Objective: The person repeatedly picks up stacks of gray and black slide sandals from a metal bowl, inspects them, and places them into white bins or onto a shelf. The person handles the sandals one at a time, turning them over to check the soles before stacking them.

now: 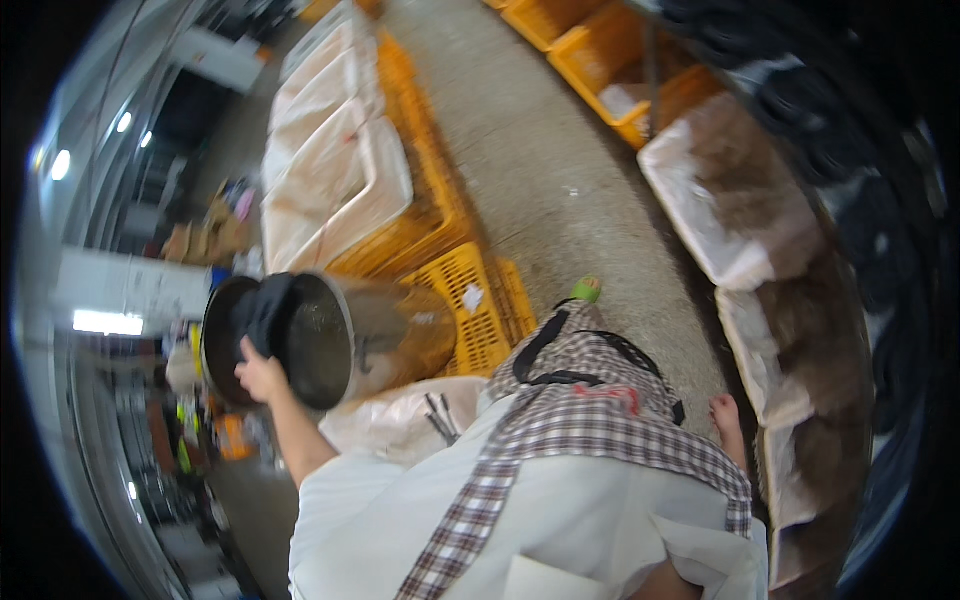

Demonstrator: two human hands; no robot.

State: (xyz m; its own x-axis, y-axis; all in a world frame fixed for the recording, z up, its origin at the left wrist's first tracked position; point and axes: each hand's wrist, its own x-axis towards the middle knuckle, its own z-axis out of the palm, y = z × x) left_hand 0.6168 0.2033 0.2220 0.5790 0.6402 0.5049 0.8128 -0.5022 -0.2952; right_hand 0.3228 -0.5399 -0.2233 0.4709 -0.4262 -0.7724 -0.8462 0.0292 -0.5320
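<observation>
My left hand point(261, 376) reaches out to the left, its fingers closed against a limp black bundle point(268, 316). The bundle's exact kind is hard to make out. It hangs between a round dark metal lid or pan point(222, 350) and the open mouth of a large metal drum point(395, 335). The inside of the drum looks greyish and blurred. My right hand point(724, 410) hangs low at my right side, beside the checked apron point(600, 440), with its fingers loosely apart and nothing visible in them.
Yellow plastic crates point(455, 290) stand beside the drum, and white-lined bins point(340, 170) run behind it. A row of lined crates point(740, 215) with brownish contents borders the aisle on the right. Concrete floor point(560, 170) lies between the rows. Cardboard boxes point(210, 238) are stacked at the far left.
</observation>
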